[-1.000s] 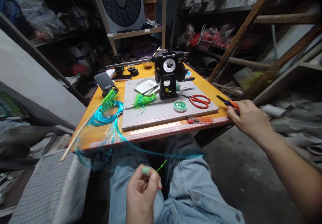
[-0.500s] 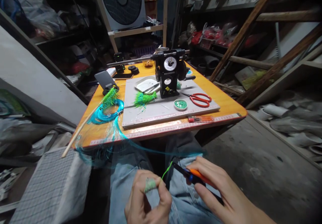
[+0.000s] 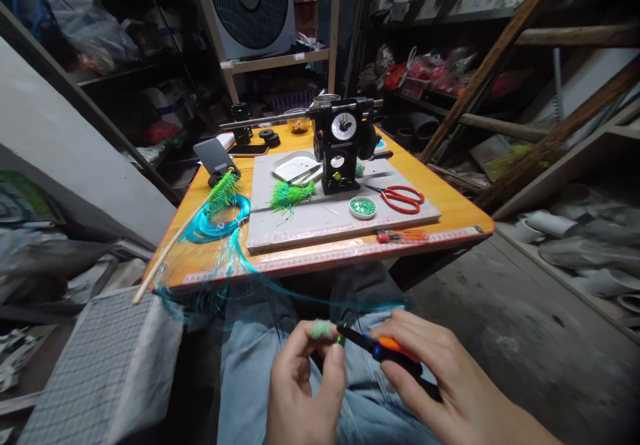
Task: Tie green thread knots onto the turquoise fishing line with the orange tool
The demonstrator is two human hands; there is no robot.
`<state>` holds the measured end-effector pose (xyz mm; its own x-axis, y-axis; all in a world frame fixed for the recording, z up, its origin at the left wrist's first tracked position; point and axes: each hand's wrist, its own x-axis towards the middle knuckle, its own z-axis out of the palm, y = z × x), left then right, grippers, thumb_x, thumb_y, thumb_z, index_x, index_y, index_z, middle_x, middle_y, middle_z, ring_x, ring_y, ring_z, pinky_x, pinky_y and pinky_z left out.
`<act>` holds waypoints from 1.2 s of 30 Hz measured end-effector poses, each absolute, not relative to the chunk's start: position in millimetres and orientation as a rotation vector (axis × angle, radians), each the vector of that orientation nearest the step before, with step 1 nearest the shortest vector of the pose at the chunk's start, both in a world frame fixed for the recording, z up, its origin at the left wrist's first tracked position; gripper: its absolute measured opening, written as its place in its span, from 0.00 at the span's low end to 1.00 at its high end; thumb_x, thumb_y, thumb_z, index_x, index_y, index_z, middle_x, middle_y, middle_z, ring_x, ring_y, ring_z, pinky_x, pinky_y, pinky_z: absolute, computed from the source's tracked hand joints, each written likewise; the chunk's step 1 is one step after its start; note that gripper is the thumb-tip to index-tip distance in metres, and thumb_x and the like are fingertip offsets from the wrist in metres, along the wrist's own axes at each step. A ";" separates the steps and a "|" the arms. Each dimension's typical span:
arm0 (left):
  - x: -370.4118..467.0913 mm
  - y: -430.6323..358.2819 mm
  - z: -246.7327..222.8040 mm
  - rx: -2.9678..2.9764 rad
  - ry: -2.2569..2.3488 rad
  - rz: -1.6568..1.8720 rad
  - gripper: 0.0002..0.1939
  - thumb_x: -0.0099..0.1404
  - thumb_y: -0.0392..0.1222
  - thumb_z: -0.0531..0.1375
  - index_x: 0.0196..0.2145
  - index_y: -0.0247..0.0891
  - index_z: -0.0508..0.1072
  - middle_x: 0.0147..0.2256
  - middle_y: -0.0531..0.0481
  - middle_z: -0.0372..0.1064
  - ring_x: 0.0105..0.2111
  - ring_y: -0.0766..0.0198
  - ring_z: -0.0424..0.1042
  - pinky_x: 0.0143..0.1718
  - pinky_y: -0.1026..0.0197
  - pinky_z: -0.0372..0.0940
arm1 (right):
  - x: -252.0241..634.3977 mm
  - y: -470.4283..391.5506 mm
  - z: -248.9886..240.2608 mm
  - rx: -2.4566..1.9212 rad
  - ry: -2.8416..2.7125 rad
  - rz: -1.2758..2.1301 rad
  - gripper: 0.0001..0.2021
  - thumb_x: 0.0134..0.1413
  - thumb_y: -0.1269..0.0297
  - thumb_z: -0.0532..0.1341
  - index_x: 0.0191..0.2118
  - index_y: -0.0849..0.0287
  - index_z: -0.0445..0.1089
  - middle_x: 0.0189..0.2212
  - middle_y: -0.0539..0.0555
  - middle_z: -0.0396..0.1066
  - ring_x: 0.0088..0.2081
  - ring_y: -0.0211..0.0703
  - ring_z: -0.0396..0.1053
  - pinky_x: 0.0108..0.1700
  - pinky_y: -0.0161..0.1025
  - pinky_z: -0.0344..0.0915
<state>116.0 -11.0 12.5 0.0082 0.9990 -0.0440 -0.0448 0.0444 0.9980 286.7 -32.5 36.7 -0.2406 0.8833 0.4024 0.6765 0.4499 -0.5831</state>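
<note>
Over my lap, my left hand [image 3: 310,378] has its index finger and thumb close together on a short bit of bright green cord [image 3: 339,340]. Pale green tape [image 3: 321,329] wraps that index finger. My right hand [image 3: 435,372] is closed round the orange-and-black handles of a pair of pliers [image 3: 363,343]. The black tip of the pliers reaches the left fingertips, right by the green cord; whether the jaws grip it is too small to tell. A long blue line bundle [image 3: 280,292] trails from the table edge across behind both hands.
On the orange table [image 3: 460,215] lies a grey board [image 3: 310,228] bearing a black hand-cranked winder [image 3: 340,158], red-handled scissors [image 3: 403,198], a dish of green beads [image 3: 363,207] and a green tuft [image 3: 291,195]. A coil of blue line [image 3: 200,226] and a stick [image 3: 165,258] lie left.
My left hand has moved up and right to the pliers' tip. The green cord, stretched out between hand and pliers before, now shows only as a short bit at the fingertips.
</note>
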 end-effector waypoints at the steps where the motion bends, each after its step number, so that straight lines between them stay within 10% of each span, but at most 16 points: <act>1: 114.8 -9.3 14.8 1.123 1.207 1.167 0.05 0.60 0.41 0.61 0.28 0.39 0.72 0.18 0.57 0.61 0.19 0.67 0.60 0.26 0.65 0.58 | 286.4 -32.0 37.8 -1.297 -2.004 0.370 0.04 0.58 0.68 0.56 0.38 0.54 0.67 0.28 0.56 0.74 0.31 0.50 0.73 0.27 0.40 0.67; 13: 117.3 -6.1 22.6 1.083 1.247 1.167 0.07 0.56 0.40 0.64 0.24 0.39 0.70 0.18 0.58 0.61 0.19 0.69 0.60 0.23 0.67 0.57 | 288.1 -34.9 19.2 -1.264 -2.050 0.268 0.11 0.54 0.70 0.58 0.44 0.58 0.65 0.34 0.58 0.75 0.35 0.51 0.72 0.37 0.44 0.68; 19: 113.4 -8.0 21.2 1.154 1.129 1.040 0.10 0.64 0.45 0.59 0.39 0.37 0.75 0.20 0.52 0.69 0.24 0.63 0.66 0.29 0.63 0.59 | 289.6 -33.0 26.2 -1.309 -2.027 0.286 0.07 0.57 0.69 0.56 0.42 0.57 0.66 0.34 0.58 0.75 0.35 0.51 0.72 0.35 0.43 0.67; 28: 117.6 -12.2 12.4 1.476 1.108 1.223 0.15 0.66 0.36 0.51 0.22 0.40 0.67 0.22 0.52 0.60 0.25 0.61 0.63 0.29 0.61 0.55 | 282.9 -25.8 17.2 -1.355 -2.005 0.364 0.05 0.59 0.68 0.54 0.38 0.58 0.66 0.31 0.57 0.74 0.32 0.48 0.70 0.32 0.42 0.66; 36: 113.7 -16.8 2.3 1.413 1.186 1.190 0.11 0.66 0.40 0.54 0.28 0.40 0.72 0.25 0.50 0.66 0.22 0.63 0.60 0.25 0.62 0.54 | 286.9 -24.9 24.4 -1.265 -1.967 0.265 0.06 0.58 0.69 0.54 0.40 0.57 0.66 0.32 0.56 0.74 0.32 0.48 0.71 0.31 0.40 0.65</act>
<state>113.7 -16.8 2.3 0.0712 0.9909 0.1146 0.1112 -0.1221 0.9863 286.9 -24.9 24.4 -0.2128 0.8459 0.4891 0.6861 0.4857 -0.5416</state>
